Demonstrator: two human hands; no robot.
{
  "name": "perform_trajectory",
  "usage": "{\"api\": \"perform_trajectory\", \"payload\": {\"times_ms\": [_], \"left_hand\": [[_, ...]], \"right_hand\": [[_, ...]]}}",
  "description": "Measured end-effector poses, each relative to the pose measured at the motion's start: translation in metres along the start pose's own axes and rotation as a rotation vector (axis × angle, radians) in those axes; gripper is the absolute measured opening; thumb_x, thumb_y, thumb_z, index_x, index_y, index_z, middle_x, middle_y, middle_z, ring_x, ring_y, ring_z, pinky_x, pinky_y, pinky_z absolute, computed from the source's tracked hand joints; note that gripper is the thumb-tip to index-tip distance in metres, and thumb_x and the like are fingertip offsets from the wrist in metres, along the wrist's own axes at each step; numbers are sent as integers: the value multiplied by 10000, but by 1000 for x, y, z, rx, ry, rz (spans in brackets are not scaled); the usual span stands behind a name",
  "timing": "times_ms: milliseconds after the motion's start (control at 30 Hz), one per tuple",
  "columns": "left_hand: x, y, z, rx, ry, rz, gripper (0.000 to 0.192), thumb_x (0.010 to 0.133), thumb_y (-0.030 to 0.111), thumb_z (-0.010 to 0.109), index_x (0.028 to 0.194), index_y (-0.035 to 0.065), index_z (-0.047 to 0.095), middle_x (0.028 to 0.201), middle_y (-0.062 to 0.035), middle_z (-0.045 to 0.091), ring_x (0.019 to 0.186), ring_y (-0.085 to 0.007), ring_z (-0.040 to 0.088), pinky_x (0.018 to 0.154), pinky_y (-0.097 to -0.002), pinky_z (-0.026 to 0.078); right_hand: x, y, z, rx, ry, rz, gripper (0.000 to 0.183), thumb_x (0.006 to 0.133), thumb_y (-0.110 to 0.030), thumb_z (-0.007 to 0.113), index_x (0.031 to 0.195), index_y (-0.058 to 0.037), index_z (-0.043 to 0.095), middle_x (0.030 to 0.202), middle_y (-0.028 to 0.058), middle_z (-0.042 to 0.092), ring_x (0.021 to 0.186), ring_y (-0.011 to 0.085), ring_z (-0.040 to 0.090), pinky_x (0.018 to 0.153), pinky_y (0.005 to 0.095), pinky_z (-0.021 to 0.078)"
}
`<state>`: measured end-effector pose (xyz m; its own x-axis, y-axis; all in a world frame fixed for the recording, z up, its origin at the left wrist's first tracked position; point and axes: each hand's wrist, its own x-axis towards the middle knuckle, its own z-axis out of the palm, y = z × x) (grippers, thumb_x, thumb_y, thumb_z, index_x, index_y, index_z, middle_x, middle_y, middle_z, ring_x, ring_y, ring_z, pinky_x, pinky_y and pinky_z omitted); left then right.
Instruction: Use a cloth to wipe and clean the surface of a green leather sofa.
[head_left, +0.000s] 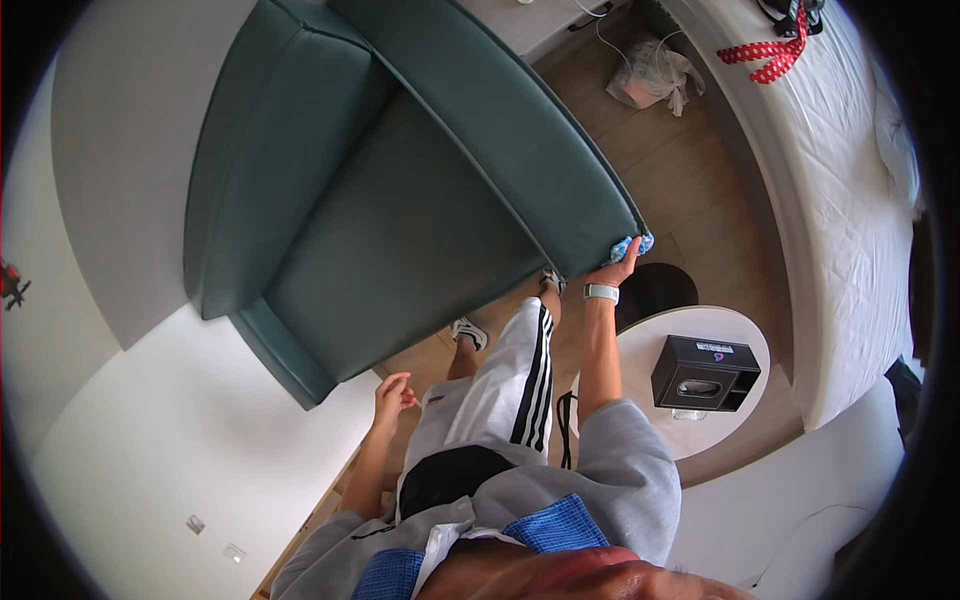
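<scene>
A dark green leather-look sofa (405, 225) fills the space before me, its padded armrest (517, 127) running along the right side. My right hand (616, 268), with a light band on the wrist, holds a blue patterned cloth (621, 249) against the front end of that armrest, at its outer edge. Part of the cloth is hidden behind the fingers. My left hand (393, 397) hangs in the air near the sofa's front left corner, fingers loosely bent. Nothing shows in it.
To my right stands a round white table (645, 352) with a black tissue box (705, 375) on it. Beyond is a bed (832, 225) bearing a red dotted ribbon (780, 56). A tied plastic bag (649, 75) lies on the wooden floor (675, 172). A white wall (225, 420) rises at left.
</scene>
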<state>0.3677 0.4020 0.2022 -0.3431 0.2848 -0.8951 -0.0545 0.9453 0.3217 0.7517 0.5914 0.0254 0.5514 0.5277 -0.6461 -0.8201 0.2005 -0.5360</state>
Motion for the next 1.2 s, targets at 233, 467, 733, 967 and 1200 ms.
{"api": "perform_trajectory", "payload": {"times_ms": [233, 467, 733, 967, 1200], "left_hand": [[48, -47, -6, 145, -189, 261, 224, 950, 234, 461, 1074, 96, 587, 834, -30, 609, 684, -96, 594, 622, -206, 457], [-30, -61, -31, 156, -283, 471, 214, 933, 180, 488, 1093, 59, 565, 883, -56, 626, 750, -96, 584, 684, -215, 479], [110, -319, -185, 117, -114, 640, 203, 909, 165, 515, 1077, 73, 583, 845, -72, 645, 740, -131, 609, 654, -252, 484], [128, -408, -326, -380, 266, 834, 215, 867, 224, 581, 841, 11, 590, 672, -43, 611, 594, -85, 545, 553, -232, 435], [84, -384, -414, -797, 57, 985, 440, 891, 305, 563, 1223, 20, 518, 1124, -115, 594, 995, -153, 571, 831, -260, 454]], "right_hand": [[79, 90, -140, -170, -77, -69, 471, 924, -404, 358, 1172, -42, 531, 1122, 110, 596, 968, 290, 588, 852, 421, 477], [26, 46, -98, -142, -65, 225, 384, 903, -309, 377, 1117, -55, 570, 1081, 108, 620, 949, 291, 600, 855, 436, 482], [-129, 73, -108, 20, -699, 280, 321, 869, -286, 410, 1005, -83, 618, 1006, 91, 648, 984, 267, 601, 905, 405, 457], [-445, 236, -62, -614, -864, 783, 394, 880, -317, 510, 1147, -31, 550, 1138, 110, 598, 1050, 263, 562, 943, 410, 416], [-665, 351, -108, -1414, -1577, 896, 532, 901, -387, 500, 1210, 46, 480, 1171, 131, 564, 1051, 221, 551, 947, 335, 417]]}}
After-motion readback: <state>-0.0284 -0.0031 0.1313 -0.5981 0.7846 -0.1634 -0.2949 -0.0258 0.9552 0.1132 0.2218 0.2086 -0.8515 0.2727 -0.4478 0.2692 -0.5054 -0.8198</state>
